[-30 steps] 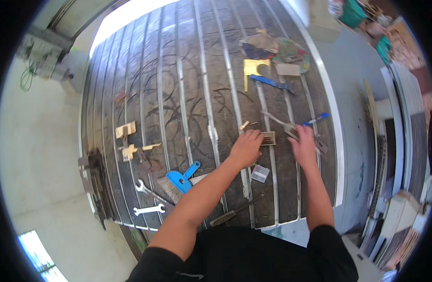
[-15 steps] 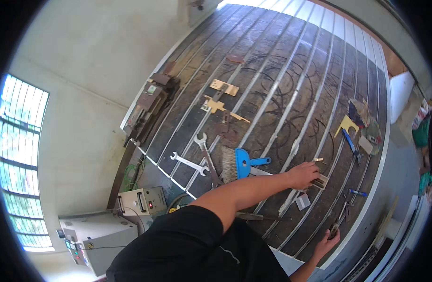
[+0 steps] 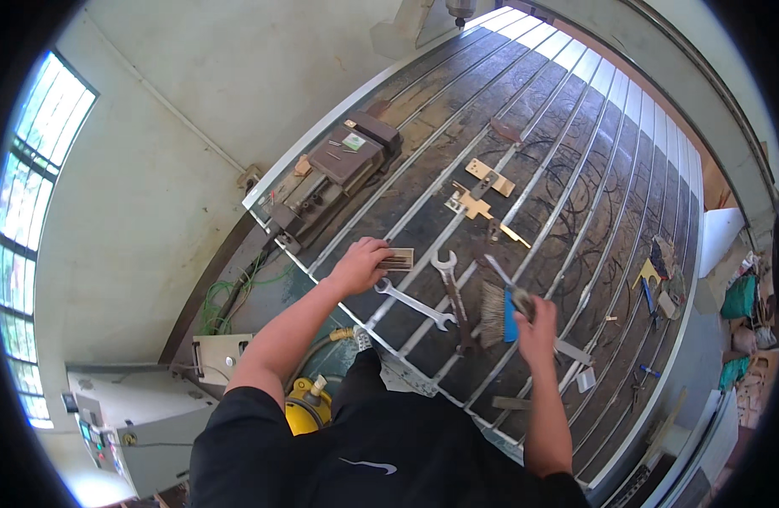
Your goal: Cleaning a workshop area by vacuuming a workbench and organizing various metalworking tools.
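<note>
In my left hand [image 3: 361,264] is a small shallow open box [image 3: 399,260] with something slim in it, fingers closed on its near end. Just below lies a silver double-ended wrench [image 3: 416,306]; a darker wrench [image 3: 449,288] rests to its right. My right hand [image 3: 537,328] is closed round the grip of a thin metal hand tool [image 3: 501,273], whose pale tip points up and left; its exact kind is unclear. That hand hovers over a blue hand brush [image 3: 494,315], hiding the brush's handle.
The slotted metal table [image 3: 576,220] carries yellowish metal pieces [image 3: 476,201], a brown vise-like block [image 3: 347,161] at the left edge, a flat steel strip [image 3: 573,350] and a white cap [image 3: 586,379]. A yellow machine [image 3: 308,405] stands on the floor beside me.
My left hand has carried the small box from the table's right part to its left side. My right hand has brought the thin tool up and left, over the brush. The view has shifted.
</note>
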Motion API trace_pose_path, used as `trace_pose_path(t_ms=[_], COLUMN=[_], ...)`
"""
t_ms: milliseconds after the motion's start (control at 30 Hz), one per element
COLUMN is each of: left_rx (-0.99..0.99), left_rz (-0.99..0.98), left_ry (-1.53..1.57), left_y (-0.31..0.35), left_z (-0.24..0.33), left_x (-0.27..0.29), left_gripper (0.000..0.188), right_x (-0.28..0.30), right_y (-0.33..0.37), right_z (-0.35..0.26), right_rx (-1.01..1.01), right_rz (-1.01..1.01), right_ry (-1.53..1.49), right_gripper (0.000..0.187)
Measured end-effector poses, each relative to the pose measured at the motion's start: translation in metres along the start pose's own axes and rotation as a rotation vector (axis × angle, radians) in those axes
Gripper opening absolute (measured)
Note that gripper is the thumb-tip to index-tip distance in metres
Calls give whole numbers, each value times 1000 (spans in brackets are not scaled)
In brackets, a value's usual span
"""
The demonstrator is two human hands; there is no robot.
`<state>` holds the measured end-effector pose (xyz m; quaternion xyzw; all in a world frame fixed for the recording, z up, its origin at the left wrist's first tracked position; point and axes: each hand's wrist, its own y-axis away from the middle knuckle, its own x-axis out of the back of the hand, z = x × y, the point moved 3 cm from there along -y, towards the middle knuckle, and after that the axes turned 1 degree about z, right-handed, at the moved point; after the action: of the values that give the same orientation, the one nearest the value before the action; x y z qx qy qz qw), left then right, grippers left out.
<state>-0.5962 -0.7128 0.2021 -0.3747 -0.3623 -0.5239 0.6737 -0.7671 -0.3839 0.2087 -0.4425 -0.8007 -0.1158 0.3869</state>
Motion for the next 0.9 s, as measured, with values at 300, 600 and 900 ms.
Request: trace_pose_path(t_ms=[300, 600, 900], left_rx=[-83, -113, -119], left_rz=[-119, -159, -268], left_ry=[78, 120, 111], left_y=[8, -12, -36], left_z=[-76, -94, -87], left_x=[1, -5, -22], left_gripper=[40, 41, 42], right_x=[-218, -231, -212], right_y=[-80, -114, -125], right_z=[-127, -115, -93], right_rx=[104, 68, 6], right_rz=[-143, -130, -135], right_ry=[121, 159, 171], right_gripper=[42, 43, 48])
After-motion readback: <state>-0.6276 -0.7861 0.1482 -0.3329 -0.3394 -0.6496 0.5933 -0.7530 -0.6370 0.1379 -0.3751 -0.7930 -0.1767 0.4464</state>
